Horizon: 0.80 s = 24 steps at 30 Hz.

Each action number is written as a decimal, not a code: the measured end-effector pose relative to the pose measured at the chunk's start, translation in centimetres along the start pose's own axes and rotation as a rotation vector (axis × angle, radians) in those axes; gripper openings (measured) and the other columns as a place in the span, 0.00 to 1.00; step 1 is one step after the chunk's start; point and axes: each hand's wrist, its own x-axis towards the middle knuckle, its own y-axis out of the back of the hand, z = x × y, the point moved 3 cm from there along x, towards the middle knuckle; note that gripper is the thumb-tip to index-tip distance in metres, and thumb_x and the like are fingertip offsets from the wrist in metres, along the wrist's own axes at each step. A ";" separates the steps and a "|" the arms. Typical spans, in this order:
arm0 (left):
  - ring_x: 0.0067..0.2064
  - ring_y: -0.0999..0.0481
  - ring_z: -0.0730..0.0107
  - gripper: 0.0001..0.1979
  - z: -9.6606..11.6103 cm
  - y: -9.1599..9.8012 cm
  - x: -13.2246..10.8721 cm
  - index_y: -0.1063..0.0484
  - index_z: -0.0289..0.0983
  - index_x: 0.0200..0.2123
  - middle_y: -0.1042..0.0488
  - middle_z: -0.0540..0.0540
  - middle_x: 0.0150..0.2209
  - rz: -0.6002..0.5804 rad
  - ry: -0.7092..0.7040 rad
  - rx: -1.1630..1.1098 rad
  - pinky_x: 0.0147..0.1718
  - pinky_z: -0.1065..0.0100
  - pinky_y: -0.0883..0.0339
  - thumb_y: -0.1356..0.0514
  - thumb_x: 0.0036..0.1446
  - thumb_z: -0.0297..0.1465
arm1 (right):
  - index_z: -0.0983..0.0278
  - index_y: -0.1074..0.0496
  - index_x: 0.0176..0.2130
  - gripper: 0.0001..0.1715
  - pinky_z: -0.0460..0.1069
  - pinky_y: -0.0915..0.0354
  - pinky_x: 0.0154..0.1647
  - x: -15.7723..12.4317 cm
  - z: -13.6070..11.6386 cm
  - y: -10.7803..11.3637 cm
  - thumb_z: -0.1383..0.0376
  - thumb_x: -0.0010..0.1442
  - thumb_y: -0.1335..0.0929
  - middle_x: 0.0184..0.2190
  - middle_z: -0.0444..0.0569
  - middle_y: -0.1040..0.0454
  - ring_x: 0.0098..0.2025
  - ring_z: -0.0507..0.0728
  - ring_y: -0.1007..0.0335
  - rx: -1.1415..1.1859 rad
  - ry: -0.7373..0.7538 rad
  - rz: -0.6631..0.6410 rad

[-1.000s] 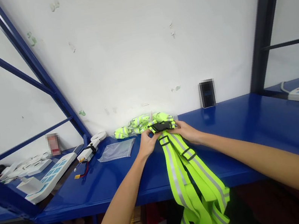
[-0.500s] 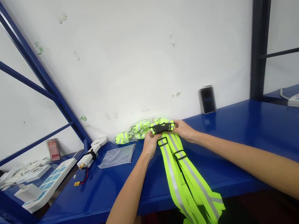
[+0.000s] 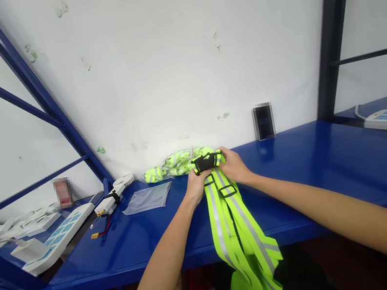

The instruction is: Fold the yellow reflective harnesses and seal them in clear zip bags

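A neon yellow reflective strap harness (image 3: 217,220) with grey stripes hangs from both hands over the table's front edge. At its top is a black plastic buckle (image 3: 205,162), held level between the hands. My left hand (image 3: 197,185) grips the harness at the buckle's left end, fingers closed. On the other end my right hand (image 3: 233,164) is closed too, its fingertips partly behind the strap. Black slide adjusters (image 3: 227,191) sit on the straps just below. Behind the hands, bundled yellow straps in clear plastic (image 3: 177,162) lie by the wall.
A clear plastic bag (image 3: 147,198) lies flat on the blue table (image 3: 305,171). Left of it are a white handheld fan (image 3: 121,182), a wired connector (image 3: 99,234) and a power strip (image 3: 60,236). A dark box (image 3: 263,122) stands against the wall. Blue posts (image 3: 41,101) frame the left side.
The buckle has tilted slightly, its right end higher, and more of its black face shows. Both hands still hold the harness. The camera view has shifted a little.
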 end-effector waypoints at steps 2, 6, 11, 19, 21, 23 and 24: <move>0.35 0.22 0.64 0.19 0.1 -0.1 -0.1 0.25 0.35 0.35 0.21 0.47 0.33 -0.008 0.004 -0.007 0.38 0.64 0.29 0.28 0.36 0.31 | 0.63 0.33 0.50 0.23 0.50 0.37 0.37 -0.3 -0.4 0.3 0.68 0.53 0.36 0.36 0.48 0.23 0.35 0.58 0.28 -0.017 0.002 -0.001; 0.33 0.22 0.65 0.20 0.3 -0.2 -0.3 0.26 0.34 0.34 0.22 0.47 0.31 0.005 0.040 -0.066 0.38 0.62 0.29 0.27 0.34 0.32 | 0.61 0.40 0.59 0.31 0.50 0.38 0.36 -0.8 -1.3 0.5 0.66 0.55 0.36 0.35 0.47 0.24 0.30 0.58 0.30 -0.096 0.078 -0.020; 0.34 0.23 0.64 0.18 0.2 0.2 0.0 0.24 0.34 0.31 0.22 0.48 0.31 0.044 -0.057 0.052 0.38 0.64 0.30 0.27 0.33 0.31 | 0.60 0.35 0.55 0.29 0.50 0.39 0.35 -1.2 -2.0 0.2 0.70 0.53 0.38 0.39 0.48 0.24 0.29 0.57 0.32 -0.162 0.101 -0.032; 0.37 0.23 0.64 0.14 1.0 0.9 0.3 0.22 0.33 0.34 0.20 0.45 0.35 0.128 -0.252 0.257 0.40 0.65 0.31 0.31 0.41 0.31 | 0.62 0.34 0.56 0.31 0.50 0.35 0.33 -1.2 -2.2 -0.7 0.59 0.54 0.30 0.36 0.48 0.24 0.31 0.56 0.31 0.205 -0.158 -0.163; 0.39 0.23 0.62 0.15 0.8 1.0 0.3 0.23 0.32 0.36 0.20 0.44 0.37 0.136 -0.248 0.270 0.42 0.64 0.31 0.32 0.43 0.31 | 0.63 0.34 0.57 0.32 0.50 0.35 0.31 -1.2 -2.1 -0.8 0.57 0.55 0.30 0.29 0.45 0.26 0.28 0.55 0.31 0.325 -0.229 -0.183; 0.42 0.23 0.59 0.15 0.5 1.1 0.4 0.23 0.33 0.39 0.21 0.43 0.40 0.134 -0.246 0.282 0.44 0.62 0.31 0.34 0.45 0.31 | 0.62 0.37 0.59 0.36 0.50 0.33 0.33 -1.2 -2.0 -0.8 0.59 0.53 0.29 0.27 0.43 0.26 0.28 0.55 0.29 0.473 -0.298 -0.177; 0.44 0.23 0.58 0.15 0.4 1.0 0.3 0.24 0.33 0.41 0.21 0.42 0.42 0.121 -0.247 0.290 0.45 0.61 0.31 0.35 0.47 0.31 | 0.60 0.40 0.60 0.40 0.50 0.32 0.35 -1.2 -1.9 -0.9 0.61 0.51 0.27 0.27 0.42 0.25 0.30 0.55 0.27 0.552 -0.337 -0.174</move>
